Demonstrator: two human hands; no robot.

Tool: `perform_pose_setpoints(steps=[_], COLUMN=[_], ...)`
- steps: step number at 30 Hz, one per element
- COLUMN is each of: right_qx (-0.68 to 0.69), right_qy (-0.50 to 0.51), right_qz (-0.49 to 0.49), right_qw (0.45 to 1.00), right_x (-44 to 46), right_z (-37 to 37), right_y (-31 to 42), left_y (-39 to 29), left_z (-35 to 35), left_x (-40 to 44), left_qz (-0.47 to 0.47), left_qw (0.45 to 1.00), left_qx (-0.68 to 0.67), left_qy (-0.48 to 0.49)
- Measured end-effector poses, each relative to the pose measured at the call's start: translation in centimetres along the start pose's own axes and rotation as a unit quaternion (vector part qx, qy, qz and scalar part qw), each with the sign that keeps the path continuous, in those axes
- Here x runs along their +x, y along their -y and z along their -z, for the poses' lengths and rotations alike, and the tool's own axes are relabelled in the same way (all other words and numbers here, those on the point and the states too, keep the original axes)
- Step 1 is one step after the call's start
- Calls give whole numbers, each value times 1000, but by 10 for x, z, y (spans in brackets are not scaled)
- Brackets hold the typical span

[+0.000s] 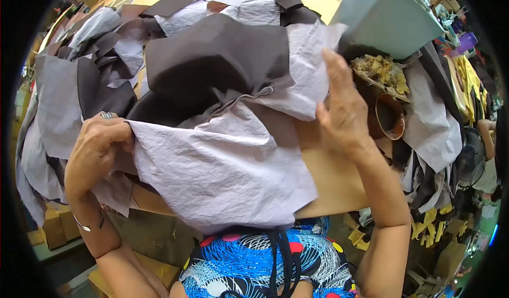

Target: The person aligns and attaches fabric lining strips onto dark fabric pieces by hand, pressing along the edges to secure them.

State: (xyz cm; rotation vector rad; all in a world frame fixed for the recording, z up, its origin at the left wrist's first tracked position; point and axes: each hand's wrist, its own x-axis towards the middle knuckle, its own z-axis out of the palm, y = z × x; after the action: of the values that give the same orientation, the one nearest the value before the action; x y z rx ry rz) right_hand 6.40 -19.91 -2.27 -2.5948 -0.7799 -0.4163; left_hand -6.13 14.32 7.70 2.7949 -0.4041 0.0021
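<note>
A piece of fabric, pale grey-lilac (212, 165) on one face and dark grey-brown (233, 48) on the other, lies spread over the table in front of me. A raised, puckered seam or fold runs across its middle. My left hand (98, 149) is closed on the fabric's left edge, thumb and fingers pinching it, with a ring on one finger. To the right, my right hand (344, 107) is open beside the pale far part of the fabric, slightly blurred. Its fingers are apart; whether the fingertips touch the cloth I cannot tell.
Heaps of grey and dark fabric pieces (106, 48) lie at the left and back. At the right stand a pale grey-blue bin (387, 16), a crusted yellowish mass (384, 72) and a brown round container (389, 116). A fan (471, 157) is farther right. The wooden tabletop (334, 176) shows beneath.
</note>
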Motion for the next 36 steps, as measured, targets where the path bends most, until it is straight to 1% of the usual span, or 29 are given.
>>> perform_pose_setpoints(steps=[2,5,6,7,8,9,12,15,18,19,22,23,26,27,30,33,36], right_qx=[-86,-14,76,166,254,264,167,52,-58,-78,-30,8,-9,-16,-51,25,-45], right_qy=[-51,-127,-69,-11,47,65,204,280,317,325,294,285,263,241,342,326,288], right_qz=[81,159,107,54,0,24,89,80,64,67,93,110,131,130,75,62,81], right_qw=[992,979,989,985,966,962,960,955,945,940,951,952,956,962,935,943,953], right_x=[-5,18,29,43,56,71,96,105,108,106,101,100,90,89,95,90,86], right_z=[-7,-4,-2,0,-1,-14,-34,-42,-31,-31,-25,-26,-27,-32,-19,-23,-9], right_y=[-5,-8,-5,2,5,-2,-18,-17,-6,-4,-9,-13,-16,-16,-10,-14,-5], left_y=[6,7,7,6,6,6,6,7,9,13,16,17,16,16,16,18,17], left_z=[-8,-12,-12,-12,-12,-11,-11,-11,-11,-12,-12,-12,-12,-12,-12,-11,-11], left_x=[2,2,2,2,2,3,-1,-6,-8,-8,-7,-7,-5,-5,-8,-10,-12], left_qz=[-1,0,1,3,4,6,20,32,45,44,48,51,54,53,55,57,64], left_qw=[1000,999,999,999,999,999,999,999,998,998,998,998,998,998,998,998,998], left_qx=[-3,9,11,14,17,12,0,6,13,7,-1,-2,-4,-4,-4,-5,4], left_qy=[16,38,37,37,38,41,43,39,39,38,36,35,40,38,35,33,28])
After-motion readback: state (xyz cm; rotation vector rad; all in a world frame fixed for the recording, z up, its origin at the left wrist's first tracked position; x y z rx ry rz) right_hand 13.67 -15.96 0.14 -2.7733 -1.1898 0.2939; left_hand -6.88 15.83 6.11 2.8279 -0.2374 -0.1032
